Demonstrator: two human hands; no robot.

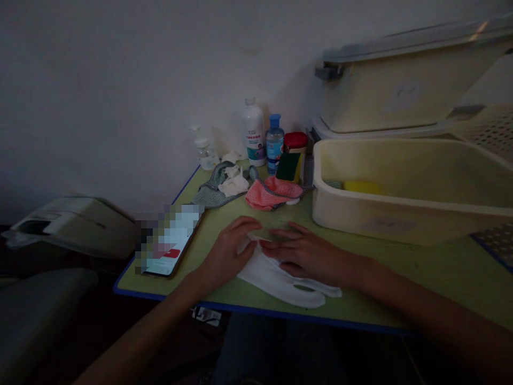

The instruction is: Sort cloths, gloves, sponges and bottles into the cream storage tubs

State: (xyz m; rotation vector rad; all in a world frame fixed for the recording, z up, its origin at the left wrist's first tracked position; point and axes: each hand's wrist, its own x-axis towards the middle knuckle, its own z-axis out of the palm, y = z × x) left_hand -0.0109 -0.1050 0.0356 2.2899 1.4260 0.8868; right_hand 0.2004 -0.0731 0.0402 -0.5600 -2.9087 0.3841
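A soft white cloth item [276, 280] with two long, rounded ends lies near the table's front edge. It could be a glove or a pair of socks; I cannot tell which. My left hand [230, 251] has its fingers bent, and its thumb presses the cloth's upper left edge against them. Over the cloth's upper right part lies my right hand [310, 254], fingers stretched out and a little blurred. Beyond my hands are a crumpled pink cloth [272, 193] and a grey-green cloth [216, 193] with white crumpled tissue [234, 184] on it.
A phone [176, 240] lies at the table's left edge. At the back stand a white bottle [253, 133], a blue bottle [274, 147], a small pump bottle [207, 155], a red-lidded jar [295, 141] and a sponge [288, 167]. An open cream bin [372, 214] fills the right side, a lidded bin [385, 96] behind it.
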